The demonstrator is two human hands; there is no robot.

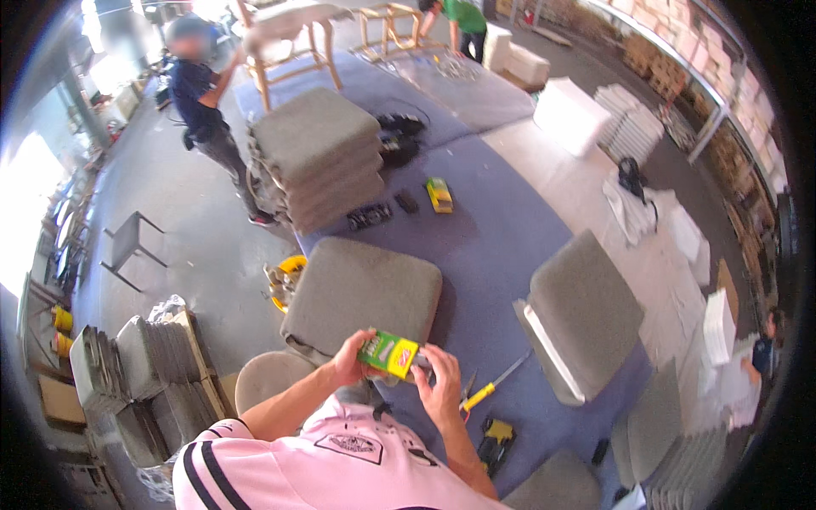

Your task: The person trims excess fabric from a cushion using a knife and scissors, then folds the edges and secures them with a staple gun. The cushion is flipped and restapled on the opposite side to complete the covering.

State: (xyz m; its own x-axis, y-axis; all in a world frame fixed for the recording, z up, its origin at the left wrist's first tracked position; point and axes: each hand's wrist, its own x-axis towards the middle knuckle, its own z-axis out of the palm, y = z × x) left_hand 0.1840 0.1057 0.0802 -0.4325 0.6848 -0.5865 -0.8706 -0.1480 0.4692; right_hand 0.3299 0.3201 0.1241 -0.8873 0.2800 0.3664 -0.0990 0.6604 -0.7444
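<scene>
My left hand (pixel 350 359) grips one end of a small green and yellow cardboard box (pixel 391 354), held up in front of my body. At the box's other end, the fingers of my right hand (pixel 439 384) close around a small dark grey piece, whose kind I cannot make out. Just beyond the box, a grey upholstered seat cushion (pixel 361 293) lies on the blue-covered table (pixel 489 255). To the right of my right hand are a yellow-handled screwdriver (pixel 479 396) and a yellow and black tool (pixel 496 442).
A tall cushion stack (pixel 319 144) stands farther along the table, near another yellow and green box (pixel 439 195). One cushion (pixel 586 314) lies at right. A person in dark clothes (pixel 204 102) stands by a chair frame (pixel 297 42); another in green (pixel 463 21) bends at the far end.
</scene>
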